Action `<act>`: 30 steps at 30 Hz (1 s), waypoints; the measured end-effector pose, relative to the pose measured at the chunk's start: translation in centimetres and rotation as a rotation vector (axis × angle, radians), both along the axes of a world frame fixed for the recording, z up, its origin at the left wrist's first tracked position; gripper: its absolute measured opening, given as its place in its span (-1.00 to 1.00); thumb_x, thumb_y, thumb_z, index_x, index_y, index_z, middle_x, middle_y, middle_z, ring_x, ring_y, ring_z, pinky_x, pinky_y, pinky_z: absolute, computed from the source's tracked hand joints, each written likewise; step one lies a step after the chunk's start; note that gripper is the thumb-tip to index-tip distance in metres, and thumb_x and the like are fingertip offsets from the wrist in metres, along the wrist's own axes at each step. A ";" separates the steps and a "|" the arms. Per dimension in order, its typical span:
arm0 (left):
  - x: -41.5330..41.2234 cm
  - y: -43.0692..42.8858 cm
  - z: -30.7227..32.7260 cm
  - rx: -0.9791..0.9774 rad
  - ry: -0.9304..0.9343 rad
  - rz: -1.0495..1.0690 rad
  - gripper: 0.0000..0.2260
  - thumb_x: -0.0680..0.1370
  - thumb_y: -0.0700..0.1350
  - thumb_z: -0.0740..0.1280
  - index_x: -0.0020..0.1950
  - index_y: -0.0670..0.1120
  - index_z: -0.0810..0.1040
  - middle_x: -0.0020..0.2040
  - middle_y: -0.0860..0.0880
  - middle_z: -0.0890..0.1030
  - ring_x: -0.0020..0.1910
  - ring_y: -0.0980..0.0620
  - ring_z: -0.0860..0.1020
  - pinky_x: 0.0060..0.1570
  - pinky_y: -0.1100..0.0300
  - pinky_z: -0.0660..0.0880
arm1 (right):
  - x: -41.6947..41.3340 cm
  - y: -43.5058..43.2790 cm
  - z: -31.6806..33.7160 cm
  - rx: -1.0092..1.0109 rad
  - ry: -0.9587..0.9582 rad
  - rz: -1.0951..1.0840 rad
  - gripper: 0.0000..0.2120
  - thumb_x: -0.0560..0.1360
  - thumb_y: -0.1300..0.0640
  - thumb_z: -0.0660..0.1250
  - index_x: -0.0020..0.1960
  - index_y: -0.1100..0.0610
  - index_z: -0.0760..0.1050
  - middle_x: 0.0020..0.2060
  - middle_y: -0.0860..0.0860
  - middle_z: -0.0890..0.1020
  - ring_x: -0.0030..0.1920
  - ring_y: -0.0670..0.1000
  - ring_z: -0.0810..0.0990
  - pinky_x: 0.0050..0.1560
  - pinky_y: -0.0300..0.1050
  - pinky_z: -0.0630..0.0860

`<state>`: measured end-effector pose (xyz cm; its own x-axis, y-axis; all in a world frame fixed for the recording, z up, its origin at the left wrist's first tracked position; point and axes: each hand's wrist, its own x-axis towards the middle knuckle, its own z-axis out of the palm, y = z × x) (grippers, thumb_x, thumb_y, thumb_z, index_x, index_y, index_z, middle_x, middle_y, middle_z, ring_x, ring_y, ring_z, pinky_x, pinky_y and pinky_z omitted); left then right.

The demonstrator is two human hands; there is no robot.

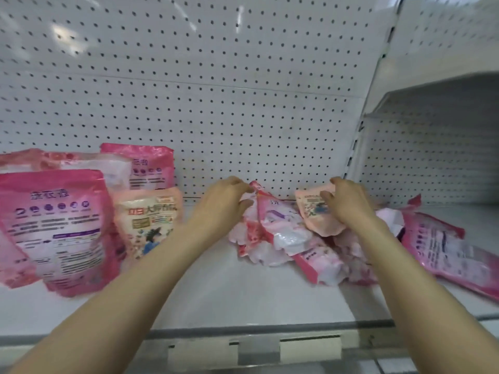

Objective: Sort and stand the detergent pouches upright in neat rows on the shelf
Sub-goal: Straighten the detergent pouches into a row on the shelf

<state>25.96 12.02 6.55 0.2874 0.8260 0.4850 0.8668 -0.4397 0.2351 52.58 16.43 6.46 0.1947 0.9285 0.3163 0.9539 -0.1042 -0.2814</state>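
Note:
Several pink detergent pouches stand upright at the left of the white shelf (216, 292): a large pink one (58, 228) in front, a pale peach one (148, 220) beside it, another pink one (151, 166) behind. A jumbled heap of pouches (310, 255) lies mid-shelf. My left hand (224, 201) pinches the top corner of a pink-and-white pouch (275, 220) in the heap. My right hand (348, 203) grips a small peach pouch (313, 209), held tilted above the heap.
A large pink pouch (451, 249) lies flat at the right. A white pegboard back wall (243, 117) stands close behind. The shelf's front rail (270, 330) carries a price-tag strip. A neighbouring shelf bay (437, 147) is on the right.

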 end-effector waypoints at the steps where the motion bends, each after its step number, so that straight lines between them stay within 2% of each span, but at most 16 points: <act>1: 1.5 1.4 -0.1 -0.059 0.044 0.022 -0.70 0.60 -0.03 0.28 0.30 -0.08 0.54 0.24 -0.10 0.56 0.17 -0.11 0.54 0.14 0.08 0.41 | 1.2 0.7 0.1 -0.052 0.002 -0.027 -0.56 0.60 -0.04 0.28 0.34 0.24 0.44 0.23 0.24 0.59 0.22 0.27 0.54 0.13 0.06 0.50; 3: 4.1 3.8 -0.3 -0.188 0.135 0.068 -0.68 0.62 0.00 0.23 0.29 -0.13 0.53 0.21 -0.15 0.57 0.16 -0.14 0.54 0.14 0.06 0.44 | 2.7 1.8 0.2 -0.158 0.011 -0.021 -0.50 0.58 -0.10 0.29 0.33 0.25 0.44 0.24 0.24 0.59 0.21 0.26 0.56 0.13 0.04 0.49; 6: 6.7 6.3 -0.6 -0.389 0.220 0.121 -0.66 0.62 0.05 0.21 0.14 -0.21 0.55 0.09 -0.19 0.60 0.02 -0.13 0.55 -0.07 0.10 0.43 | 3.2 3.3 0.6 -0.270 0.027 0.039 -0.43 0.53 -0.13 0.36 0.37 0.21 0.40 0.28 0.20 0.56 0.23 0.22 0.55 0.18 0.02 0.51; 9: 7.9 7.7 -0.5 -0.480 0.269 0.150 -0.65 0.59 0.07 0.27 0.16 -0.20 0.49 0.10 -0.17 0.60 0.01 -0.12 0.55 -0.13 0.12 0.40 | 3.1 4.7 1.2 -0.301 0.182 0.075 -0.31 0.46 0.02 0.50 0.47 0.17 0.29 0.35 0.16 0.50 0.29 0.20 0.51 0.25 0.04 0.50; 10: 8.0 7.9 -0.5 -0.494 0.235 0.157 -0.60 0.58 0.06 0.31 0.26 -0.20 0.42 0.13 -0.17 0.59 0.04 -0.12 0.54 -0.12 0.13 0.39 | 3.1 5.2 1.4 -0.284 0.260 0.086 -0.28 0.44 0.10 0.52 0.50 0.16 0.26 0.35 0.16 0.50 0.28 0.19 0.52 0.25 0.06 0.50; 12: 8.0 7.9 -0.5 -0.529 0.105 0.162 -0.30 0.54 -0.03 0.38 0.53 -0.19 0.07 0.20 -0.16 0.55 0.09 -0.12 0.53 -0.07 0.13 0.40 | 3.1 5.8 1.5 -0.231 0.386 0.119 -0.26 0.45 0.21 0.50 0.52 0.17 0.22 0.34 0.15 0.50 0.25 0.18 0.55 0.24 0.12 0.52; 13: 8.0 7.7 -0.6 -0.544 0.055 0.170 -0.17 0.52 -0.07 0.40 0.57 -0.18 -0.09 0.22 -0.16 0.54 0.09 -0.11 0.53 -0.07 0.13 0.42 | 3.1 6.0 1.6 -0.205 0.442 0.142 -0.28 0.46 0.24 0.48 0.52 0.17 0.23 0.32 0.15 0.52 0.22 0.18 0.57 0.21 0.13 0.54; 14: 7.9 7.5 -0.7 -0.546 0.006 0.180 -0.13 0.51 -0.10 0.42 0.58 -0.17 -0.13 0.23 -0.15 0.53 0.07 -0.10 0.53 -0.07 0.12 0.44 | 3.1 6.3 1.7 -0.182 0.507 0.172 -0.36 0.48 0.24 0.46 0.50 0.16 0.29 0.27 0.13 0.56 0.17 0.16 0.61 0.17 0.12 0.58; 16: 7.8 7.2 -1.0 -0.537 -0.137 0.203 -0.27 0.47 -0.16 0.44 0.53 -0.17 0.13 0.25 -0.16 0.53 0.11 -0.10 0.55 -0.06 0.11 0.50 | 3.0 6.3 2.0 -0.143 0.612 0.239 -0.63 0.53 0.17 0.40 0.33 0.16 0.52 0.08 0.09 0.68 0.01 0.11 0.68 0.08 0.10 0.63; 18: 7.5 6.3 -0.8 -0.518 -0.335 0.199 -0.42 0.46 -0.23 0.43 0.44 -0.17 0.33 0.25 -0.25 0.54 0.17 -0.15 0.55 -0.12 0.20 0.52 | 3.1 5.8 2.5 -0.065 0.643 0.286 -0.80 0.57 0.08 0.36 0.11 0.15 0.63 -0.06 0.06 0.72 -0.07 0.10 0.70 0.05 0.11 0.63; 19: 7.4 5.7 -0.6 -0.499 -0.428 0.189 -0.44 0.46 -0.25 0.42 0.44 -0.18 0.35 0.26 -0.29 0.52 0.20 -0.18 0.54 -0.16 0.23 0.53 | 3.2 5.5 2.8 -0.006 0.663 0.308 -0.84 0.57 0.06 0.35 0.01 0.13 0.64 -0.09 0.08 0.72 -0.08 0.11 0.70 0.04 0.13 0.63; 22: 6.7 2.9 0.1 -0.392 -0.683 0.127 -0.36 0.51 -0.25 0.39 0.54 -0.15 0.21 0.20 -0.21 0.60 0.16 -0.15 0.59 0.12 0.04 0.55 | 3.4 4.5 4.3 0.175 0.790 0.358 -0.85 0.59 0.07 0.33 -0.15 0.03 0.58 -0.14 0.05 0.72 -0.15 0.07 0.70 -0.12 0.06 0.63; 23: 6.3 1.8 0.3 -0.355 -0.809 0.079 -0.35 0.52 -0.26 0.38 0.55 -0.14 0.17 0.10 -0.13 0.66 0.04 -0.08 0.63 0.10 0.01 0.56 | 3.2 4.2 4.8 0.227 0.819 0.372 -0.87 0.60 0.09 0.31 -0.12 0.01 0.57 -0.13 0.02 0.71 -0.18 0.02 0.68 -0.18 -0.04 0.61; 25: 5.3 -0.7 0.9 -0.279 -1.021 -0.024 -0.40 0.55 -0.28 0.35 0.54 -0.13 0.20 -0.15 0.00 0.66 -0.23 0.03 0.57 -0.08 0.12 0.54 | 2.6 3.9 6.0 0.306 0.877 0.399 -0.91 0.60 0.15 0.29 -0.02 0.04 0.57 -0.14 -0.01 0.68 -0.20 -0.02 0.66 -0.25 -0.14 0.61; 27: 3.7 -2.9 1.3 -0.167 -1.055 -0.040 -0.53 0.57 -0.24 0.34 0.47 -0.07 0.35 -0.24 0.00 0.61 -0.29 0.08 0.51 -0.16 0.23 0.49 | 1.2 4.1 7.1 0.342 0.931 0.420 -0.92 0.60 0.21 0.27 0.03 0.10 0.54 -0.14 0.04 0.66 -0.20 0.01 0.67 -0.26 -0.08 0.67; 30: 1.5 -5.5 0.7 -0.018 -0.914 0.058 -0.72 0.57 -0.21 0.33 0.21 0.09 0.61 -0.14 0.21 0.68 -0.25 0.30 0.61 -0.22 0.42 0.54 | -2.4 4.5 8.1 0.344 0.941 0.515 -0.93 0.58 0.23 0.29 0.00 0.12 0.54 -0.08 0.16 0.67 -0.11 0.14 0.70 -0.09 0.17 0.68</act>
